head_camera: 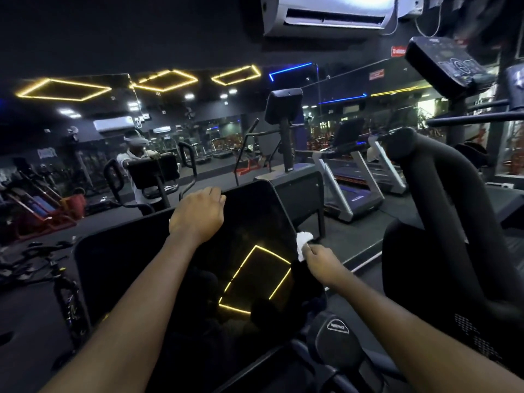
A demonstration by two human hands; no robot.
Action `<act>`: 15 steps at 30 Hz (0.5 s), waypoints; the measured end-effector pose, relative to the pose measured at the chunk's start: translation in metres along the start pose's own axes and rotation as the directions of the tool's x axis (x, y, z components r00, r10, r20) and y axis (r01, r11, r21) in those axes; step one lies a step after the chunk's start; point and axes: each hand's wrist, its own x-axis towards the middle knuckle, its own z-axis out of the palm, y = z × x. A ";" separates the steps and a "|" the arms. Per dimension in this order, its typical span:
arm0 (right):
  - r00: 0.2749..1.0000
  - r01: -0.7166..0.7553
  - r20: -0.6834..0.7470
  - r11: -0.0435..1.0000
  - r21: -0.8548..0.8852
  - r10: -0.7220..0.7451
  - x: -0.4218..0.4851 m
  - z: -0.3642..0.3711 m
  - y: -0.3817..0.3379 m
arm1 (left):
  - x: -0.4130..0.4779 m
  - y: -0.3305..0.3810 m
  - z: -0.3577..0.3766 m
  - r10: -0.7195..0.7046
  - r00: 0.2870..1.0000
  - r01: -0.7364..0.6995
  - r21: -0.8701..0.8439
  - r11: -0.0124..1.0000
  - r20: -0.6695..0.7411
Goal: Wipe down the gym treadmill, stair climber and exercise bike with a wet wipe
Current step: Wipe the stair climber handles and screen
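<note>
White, crumpled wet wipe (304, 241) sits at the centre right of the frame, touching the right edge of the large, glossy black console screen (255, 219) of the machine being cleaned. The right hand (319, 258) pinches the wet wipe between thumb and fingertips, with most of the material bunched ahead of the fingers. This presents a padded contact face to the thin edge of the panel. The left hand (198, 215) is placed at the top of the console screen, fingers curled over its upper edge. The likely purpose is to brace the tilted panel against the wiping pressure. A yellow ceiling-light outline reflects in the lower part of the glass, so streaks should be easy to check there. Machine type cannot be confirmed from this view. The thick, black moulded handlebar (442, 199) at the right of the frame appears untouched by either hand. Grey-framed treadmills (351, 180) stand well apart in the middle right, in front of the mirror wall (85, 131). Judged stage: edge wiping of the console, with other surfaces and machines not yet reached.
</note>
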 end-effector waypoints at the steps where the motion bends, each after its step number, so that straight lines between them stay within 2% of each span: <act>1: 0.999 -0.035 0.023 0.998 -0.056 0.036 -0.005 -0.003 0.004 | -0.001 0.001 -0.001 0.001 1.000 -0.001 0.003 1.000 0.007; 3: 0.996 -0.070 0.052 0.988 -0.139 0.078 -0.007 -0.006 -0.008 | -0.001 0.003 -0.001 0.009 1.000 -0.009 0.008 1.000 0.004; 8: 0.998 0.048 -0.040 0.979 -0.200 -0.058 -0.009 0.002 -0.042 | 0.000 0.007 -0.004 -0.007 1.000 0.007 0.028 1.000 0.000; 11: 0.999 -0.024 0.017 0.953 -0.302 0.031 -0.032 0.005 -0.014 | 0.001 0.012 -0.005 -0.042 0.999 0.041 0.050 0.998 0.018; 15: 0.969 -0.151 0.136 0.929 -0.338 0.207 -0.066 -0.001 0.024 | 0.002 0.019 -0.006 -0.077 0.996 0.073 0.077 0.994 0.050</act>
